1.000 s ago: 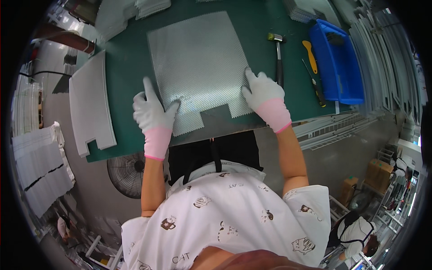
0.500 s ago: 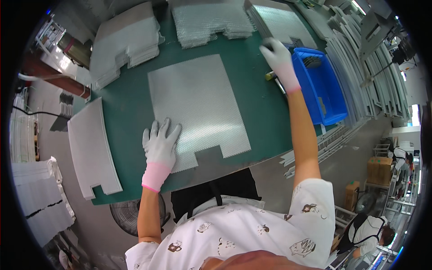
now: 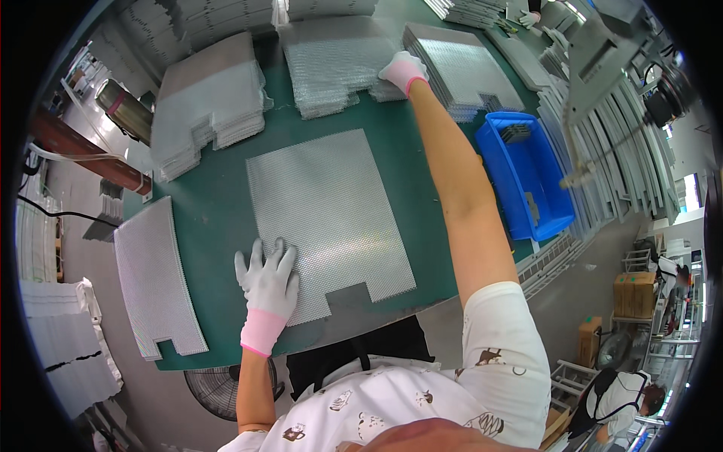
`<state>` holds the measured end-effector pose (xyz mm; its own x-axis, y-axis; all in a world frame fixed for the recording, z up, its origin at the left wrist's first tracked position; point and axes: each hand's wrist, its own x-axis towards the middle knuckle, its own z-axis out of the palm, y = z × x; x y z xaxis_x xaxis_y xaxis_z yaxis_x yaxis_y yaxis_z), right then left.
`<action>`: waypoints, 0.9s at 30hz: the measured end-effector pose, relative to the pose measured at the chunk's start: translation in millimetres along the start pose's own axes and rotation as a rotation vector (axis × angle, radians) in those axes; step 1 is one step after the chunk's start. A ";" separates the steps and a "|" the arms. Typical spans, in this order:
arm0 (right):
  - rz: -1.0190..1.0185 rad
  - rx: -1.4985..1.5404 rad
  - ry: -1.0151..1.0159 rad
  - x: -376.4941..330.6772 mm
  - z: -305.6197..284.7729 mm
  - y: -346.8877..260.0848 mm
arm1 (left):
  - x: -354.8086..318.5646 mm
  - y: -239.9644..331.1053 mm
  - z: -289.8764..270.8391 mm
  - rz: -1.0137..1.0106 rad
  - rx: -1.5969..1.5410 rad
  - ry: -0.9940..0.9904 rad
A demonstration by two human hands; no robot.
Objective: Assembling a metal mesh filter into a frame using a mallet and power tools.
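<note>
A silvery mesh sheet [image 3: 331, 218] with a notch in its near edge lies flat on the green table. My left hand [image 3: 268, 290], in a white glove with a pink cuff, rests on its near left edge, fingers spread. Far off, my right hand [image 3: 405, 69], gloved alike, is at the right edge of the middle stack of mesh sheets [image 3: 331, 60]. Its fingers look bunched; whatever is in them is hidden. Just right of that hand stands another stack of mesh sheets [image 3: 463, 68].
A further stack [image 3: 207, 98] sits at the back left, and a notched sheet [image 3: 158, 279] lies along the left table edge. Beside my right arm is a blue bin [image 3: 553, 181] holding small grey pieces. Pale strips stand behind it. A floor fan [image 3: 218, 392] is below the near edge.
My right hand has moved left and farther away, from beside the blue bin to the middle stack. The whole view has shifted a little. My left hand stays on the sheet.
</note>
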<state>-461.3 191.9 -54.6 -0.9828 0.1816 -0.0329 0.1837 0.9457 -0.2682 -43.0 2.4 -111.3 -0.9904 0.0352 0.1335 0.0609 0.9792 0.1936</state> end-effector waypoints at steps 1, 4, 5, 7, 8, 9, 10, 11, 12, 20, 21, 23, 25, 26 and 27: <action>-0.010 -0.006 -0.031 2.0 -2.3 -0.3 | 1.2 -1.1 -1.2 0.012 -0.009 -0.008; -0.050 -0.067 -0.007 -6.6 -4.3 -15.7 | -0.1 -4.1 -4.8 0.000 -0.011 -0.017; -0.070 -0.123 0.059 -11.7 -4.7 -25.3 | -2.1 -6.0 -6.8 -0.013 -0.009 -0.016; -0.209 -0.113 0.354 47.3 -3.7 -2.6 | 9.4 -0.4 -7.5 0.017 -0.041 -0.010; -0.310 -0.099 0.567 104.2 -9.6 37.4 | 22.6 7.0 -5.4 0.064 -0.089 -0.001; -0.490 0.332 0.338 102.0 -14.8 21.9 | 16.5 0.4 -8.1 0.016 -0.069 -0.015; -0.633 0.748 0.102 100.8 -32.9 14.7 | 12.6 -2.1 -13.4 -0.003 -0.060 -0.008; -0.637 0.748 0.098 105.6 -41.1 22.2 | 14.5 -1.1 -14.7 0.001 -0.064 0.005; -0.635 1.227 -0.086 110.9 -51.4 29.4 | 15.7 -1.0 -14.8 0.001 -0.064 0.006; -0.689 1.789 -0.375 -44.4 -42.3 40.6 | -12.0 -10.5 -13.6 0.094 -0.036 0.425; -0.705 1.701 -0.299 -66.3 -38.7 51.2 | -19.4 -13.1 -13.5 0.105 0.003 0.595; -0.637 1.711 -0.446 -127.7 -39.5 67.9 | -16.2 -9.6 -25.8 -0.019 -0.195 0.893; -0.593 1.737 -0.543 -164.5 -36.9 100.3 | -2.2 -2.6 -40.6 -0.080 -0.757 0.767; -0.553 1.692 -0.557 -182.3 -30.2 106.7 | 5.7 -4.5 -46.3 -0.139 -1.297 0.647; -0.518 1.651 -0.579 -201.5 -26.2 110.6 | 8.2 -9.0 -50.8 -0.210 -1.822 0.506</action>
<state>-242.5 266.9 -52.4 -0.8763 -0.4551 0.1583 0.0423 -0.4000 -0.9155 -45.4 -16.3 -62.5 -0.8947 -0.4237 0.1415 0.3340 -0.4243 0.8417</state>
